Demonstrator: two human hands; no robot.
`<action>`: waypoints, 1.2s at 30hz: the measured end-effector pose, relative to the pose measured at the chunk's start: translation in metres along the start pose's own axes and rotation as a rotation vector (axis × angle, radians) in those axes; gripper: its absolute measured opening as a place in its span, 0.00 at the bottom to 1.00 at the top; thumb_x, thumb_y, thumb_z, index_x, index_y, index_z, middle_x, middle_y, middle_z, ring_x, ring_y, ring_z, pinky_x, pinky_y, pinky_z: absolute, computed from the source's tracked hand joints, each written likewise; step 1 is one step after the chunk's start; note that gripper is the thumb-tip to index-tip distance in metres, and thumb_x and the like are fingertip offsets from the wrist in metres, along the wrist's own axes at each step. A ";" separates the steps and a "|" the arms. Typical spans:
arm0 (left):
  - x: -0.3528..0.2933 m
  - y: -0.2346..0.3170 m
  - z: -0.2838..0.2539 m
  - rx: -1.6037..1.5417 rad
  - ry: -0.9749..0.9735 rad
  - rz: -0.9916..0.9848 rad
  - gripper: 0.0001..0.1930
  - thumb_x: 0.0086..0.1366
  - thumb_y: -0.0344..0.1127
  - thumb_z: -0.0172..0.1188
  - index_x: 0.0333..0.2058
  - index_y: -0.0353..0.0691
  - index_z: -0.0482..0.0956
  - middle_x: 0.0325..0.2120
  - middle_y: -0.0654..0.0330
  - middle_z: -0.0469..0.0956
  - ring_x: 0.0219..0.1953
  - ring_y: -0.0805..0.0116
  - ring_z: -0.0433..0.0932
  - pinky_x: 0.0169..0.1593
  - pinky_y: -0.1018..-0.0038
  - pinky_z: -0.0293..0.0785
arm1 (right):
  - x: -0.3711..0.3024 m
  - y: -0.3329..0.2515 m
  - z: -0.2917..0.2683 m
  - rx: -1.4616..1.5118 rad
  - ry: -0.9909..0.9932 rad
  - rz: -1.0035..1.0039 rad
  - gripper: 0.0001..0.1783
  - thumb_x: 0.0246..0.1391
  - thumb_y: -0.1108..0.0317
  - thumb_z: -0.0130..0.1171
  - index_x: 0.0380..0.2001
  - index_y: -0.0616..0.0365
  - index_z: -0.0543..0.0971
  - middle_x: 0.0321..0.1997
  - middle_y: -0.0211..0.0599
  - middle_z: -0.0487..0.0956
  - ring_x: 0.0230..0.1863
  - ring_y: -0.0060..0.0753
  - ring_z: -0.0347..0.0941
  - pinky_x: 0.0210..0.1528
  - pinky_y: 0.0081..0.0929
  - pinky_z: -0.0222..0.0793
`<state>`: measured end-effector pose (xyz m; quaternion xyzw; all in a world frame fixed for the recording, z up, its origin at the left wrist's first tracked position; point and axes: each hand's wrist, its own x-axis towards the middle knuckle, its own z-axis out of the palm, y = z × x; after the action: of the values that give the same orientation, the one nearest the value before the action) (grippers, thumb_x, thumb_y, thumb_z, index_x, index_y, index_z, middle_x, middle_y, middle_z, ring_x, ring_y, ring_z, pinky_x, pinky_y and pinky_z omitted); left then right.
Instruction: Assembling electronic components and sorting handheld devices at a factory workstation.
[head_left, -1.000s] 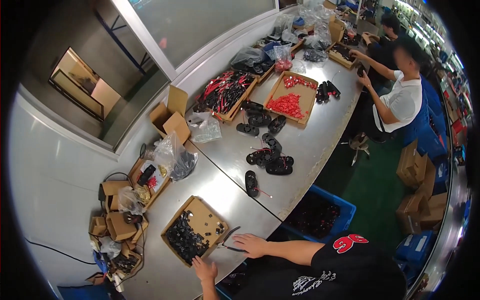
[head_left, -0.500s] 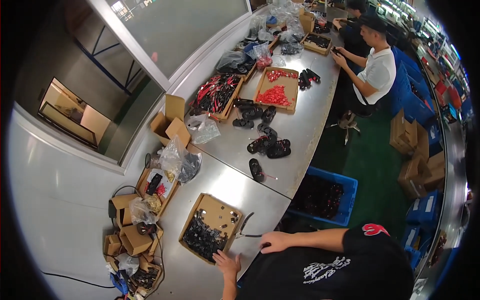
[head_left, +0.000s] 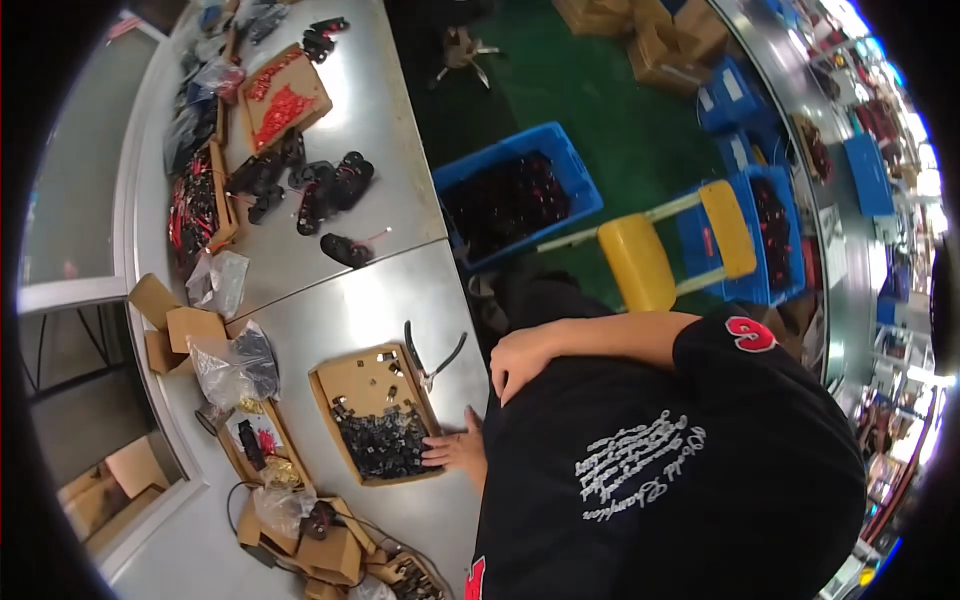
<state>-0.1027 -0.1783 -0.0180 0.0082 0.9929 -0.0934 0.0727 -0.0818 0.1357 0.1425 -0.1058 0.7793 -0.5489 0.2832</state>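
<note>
A shallow cardboard tray (head_left: 345,372) on the metal table holds many small black parts (head_left: 385,448), with a few bright metallic pieces (head_left: 390,362) near its far end. My left hand (head_left: 458,450) lies with fingers spread over the tray's near right edge, fingertips beside the black parts; it grips nothing. Pliers (head_left: 428,378) with dark handles spread apart rest against the tray's right side. My right hand (head_left: 525,360) is against the front of my black shirt, just off the table edge. Its fingers are curled, and whatever they may hold is hidden.
Black devices (head_left: 345,250) with wires and a box of red parts (head_left: 285,112) stand farther along the table. Cardboard boxes and plastic bags (head_left: 235,365) line the wall side. On the green floor are a blue crate (head_left: 575,170) and a yellow chair (head_left: 635,265).
The view has swung right, so the yellow chair shows and the co-workers are out of sight. My left hand stays at the tray's edge; my right stays near my body.
</note>
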 end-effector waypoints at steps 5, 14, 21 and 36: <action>-0.002 0.007 0.013 0.054 -0.012 0.064 0.70 0.44 0.87 0.43 0.66 0.26 0.39 0.63 0.22 0.44 0.66 0.21 0.38 0.57 0.34 0.58 | -0.043 -0.004 0.027 0.108 0.171 0.199 0.20 0.50 0.49 0.63 0.34 0.55 0.85 0.35 0.38 0.84 0.37 0.42 0.79 0.38 0.36 0.72; 0.005 -0.011 0.014 0.066 -0.219 -0.035 0.72 0.43 0.88 0.41 0.67 0.27 0.33 0.64 0.22 0.38 0.67 0.22 0.33 0.60 0.37 0.54 | -0.077 -0.009 0.045 0.275 0.387 0.348 0.20 0.47 0.49 0.65 0.32 0.55 0.86 0.32 0.36 0.84 0.36 0.39 0.80 0.39 0.35 0.72; -0.005 0.005 0.005 0.074 -0.026 0.013 0.70 0.45 0.87 0.40 0.67 0.25 0.38 0.61 0.19 0.47 0.65 0.19 0.44 0.56 0.36 0.60 | -0.106 -0.001 0.055 0.188 0.414 0.431 0.25 0.48 0.47 0.65 0.39 0.57 0.83 0.39 0.41 0.84 0.42 0.41 0.80 0.44 0.33 0.74; -0.002 -0.006 0.014 0.249 0.065 0.036 0.67 0.48 0.86 0.40 0.66 0.25 0.44 0.59 0.22 0.54 0.65 0.25 0.51 0.55 0.44 0.68 | -0.282 0.180 0.238 0.946 1.603 1.284 0.14 0.53 0.61 0.59 0.31 0.63 0.79 0.25 0.38 0.78 0.25 0.28 0.73 0.28 0.29 0.68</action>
<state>-0.0992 -0.1869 -0.0299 0.0380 0.9752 -0.2144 0.0404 0.3075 0.1483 0.0127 0.8145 0.3603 -0.4511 -0.0570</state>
